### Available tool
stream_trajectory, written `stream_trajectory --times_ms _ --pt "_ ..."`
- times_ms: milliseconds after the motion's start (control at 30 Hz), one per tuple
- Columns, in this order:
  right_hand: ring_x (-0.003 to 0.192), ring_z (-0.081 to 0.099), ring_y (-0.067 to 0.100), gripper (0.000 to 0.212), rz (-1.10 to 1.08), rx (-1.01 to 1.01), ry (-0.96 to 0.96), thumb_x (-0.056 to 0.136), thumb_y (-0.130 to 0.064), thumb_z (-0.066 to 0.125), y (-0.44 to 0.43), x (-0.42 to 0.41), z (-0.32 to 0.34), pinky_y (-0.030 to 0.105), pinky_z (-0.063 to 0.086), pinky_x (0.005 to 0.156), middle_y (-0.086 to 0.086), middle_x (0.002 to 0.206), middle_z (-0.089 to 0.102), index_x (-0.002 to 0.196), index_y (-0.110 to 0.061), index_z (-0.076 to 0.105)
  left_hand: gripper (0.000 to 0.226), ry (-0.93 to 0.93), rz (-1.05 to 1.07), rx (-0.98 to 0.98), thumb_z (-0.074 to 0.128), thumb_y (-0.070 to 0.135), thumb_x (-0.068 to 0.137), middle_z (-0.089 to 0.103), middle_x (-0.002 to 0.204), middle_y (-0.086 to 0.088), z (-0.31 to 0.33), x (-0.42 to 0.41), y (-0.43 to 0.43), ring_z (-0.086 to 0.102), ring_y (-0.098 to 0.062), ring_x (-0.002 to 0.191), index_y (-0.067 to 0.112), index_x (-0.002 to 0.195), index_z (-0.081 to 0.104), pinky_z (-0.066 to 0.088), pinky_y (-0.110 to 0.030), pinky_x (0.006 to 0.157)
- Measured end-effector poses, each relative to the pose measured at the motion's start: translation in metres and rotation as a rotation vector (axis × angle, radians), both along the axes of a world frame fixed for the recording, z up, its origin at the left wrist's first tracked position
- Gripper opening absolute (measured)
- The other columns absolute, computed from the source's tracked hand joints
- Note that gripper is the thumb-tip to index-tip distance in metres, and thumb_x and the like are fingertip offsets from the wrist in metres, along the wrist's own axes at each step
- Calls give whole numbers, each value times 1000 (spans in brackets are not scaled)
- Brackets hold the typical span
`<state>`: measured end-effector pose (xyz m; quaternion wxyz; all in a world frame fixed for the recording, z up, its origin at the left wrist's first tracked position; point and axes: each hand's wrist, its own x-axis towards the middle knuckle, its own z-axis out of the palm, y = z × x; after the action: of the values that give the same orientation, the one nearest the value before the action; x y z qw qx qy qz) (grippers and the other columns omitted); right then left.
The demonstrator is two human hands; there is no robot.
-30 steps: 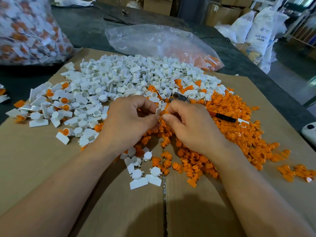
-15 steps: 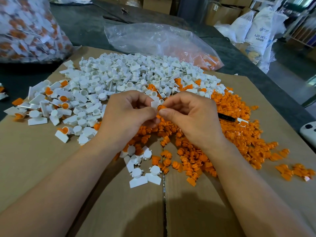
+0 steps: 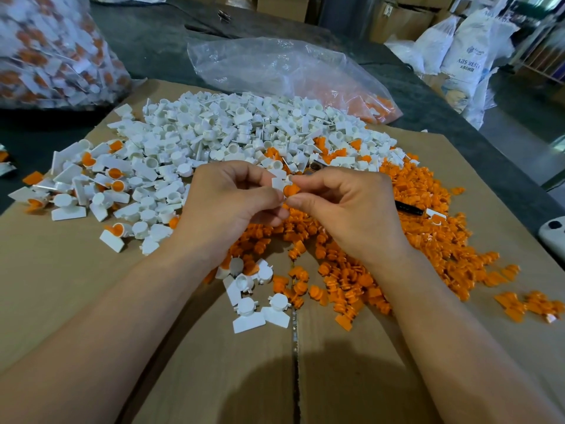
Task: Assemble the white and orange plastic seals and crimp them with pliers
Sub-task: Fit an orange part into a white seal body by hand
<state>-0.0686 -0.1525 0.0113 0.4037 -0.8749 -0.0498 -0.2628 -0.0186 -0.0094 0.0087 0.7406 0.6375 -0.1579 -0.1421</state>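
My left hand (image 3: 227, 206) pinches a white seal body (image 3: 279, 182) by its flat tab. My right hand (image 3: 345, 206) pinches an orange insert (image 3: 292, 189) and holds it against the white cup; the two parts touch between my fingertips, above the cardboard. A big heap of white seal bodies (image 3: 244, 130) lies behind my hands. A heap of orange inserts (image 3: 428, 228) spreads to the right and under my hands. The pliers (image 3: 408, 208) lie partly buried in the orange heap, only a black handle showing.
Flattened cardboard (image 3: 61, 270) covers the dark table. Assembled white-and-orange seals (image 3: 101, 175) lie at the left. A full bag of seals (image 3: 52, 50) stands back left, a nearly empty clear bag (image 3: 275, 65) behind the heaps. A white device (image 3: 553, 231) sits at the right edge.
Both hands have risen slightly off the heap and stayed together. The orange insert has been brought up against the white seal body between my fingertips.
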Motion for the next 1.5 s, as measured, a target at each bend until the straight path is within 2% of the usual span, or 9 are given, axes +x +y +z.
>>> stream_trajectory --times_ms 300,367,600,700,833,1067,1200,1333,1500 --pt "81 63 8 22 -34 -23 -16 74 -12 73 1 0 -3 26 52 68 2 83 70 94 -3 71 18 -39 26 38 64 -13 75 64 51 -8 0 -1 -1 64 -14 46 3 67 60 51 -17 46" --pt "86 63 7 23 -8 -38 -16 75 -9 71 1 1 -5 23 52 73 7 87 71 96 -1 71 19 -37 30 34 64 -13 75 63 49 -7 -1 -1 -1 64 -14 45 3 66 60 50 -17 45" --pt "89 60 1 26 32 -3 -21 73 -7 72 -1 2 -6 14 50 78 -5 88 64 98 0 69 19 -17 27 25 63 -14 74 63 49 -7 -3 1 -1 63 -14 44 2 65 60 49 -17 44" --pt "89 61 3 26 36 -14 -50 73 -7 72 -1 1 -6 13 50 77 1 89 68 97 1 69 21 -4 14 16 63 -12 75 64 52 -6 -3 2 0 63 -15 46 5 64 61 49 -18 45" --pt "89 62 9 26 49 -90 -107 72 -10 71 1 -1 -3 18 52 76 9 88 71 96 1 70 15 7 -3 6 65 -8 76 63 50 -5 -2 1 1 62 -14 45 4 67 61 49 -18 45" --pt "82 65 8 33 100 -7 -84 72 -9 73 1 -2 0 18 53 75 -2 87 66 104 -9 65 13 73 -41 -16 64 -9 74 63 50 -8 2 3 3 62 -14 43 0 66 59 47 -16 42" --pt "81 67 18 26 111 -24 -85 73 -9 72 0 -1 1 36 55 74 8 86 70 99 -5 69 9 92 -53 -26 66 -7 68 63 50 -8 3 3 4 62 -14 43 -1 68 60 48 -16 42" --pt "82 66 18 26 105 -70 -101 73 -9 71 -1 0 1 37 55 74 7 86 69 99 -4 69 16 106 -50 -60 68 5 54 63 51 -9 3 2 4 63 -15 44 0 67 61 48 -16 42" --pt "81 67 17 25 119 -81 -90 73 -9 72 -1 0 0 35 54 74 7 86 70 98 -5 70 15 84 -28 -6 65 -10 72 62 49 -7 3 3 3 61 -14 43 2 65 60 47 -16 41"
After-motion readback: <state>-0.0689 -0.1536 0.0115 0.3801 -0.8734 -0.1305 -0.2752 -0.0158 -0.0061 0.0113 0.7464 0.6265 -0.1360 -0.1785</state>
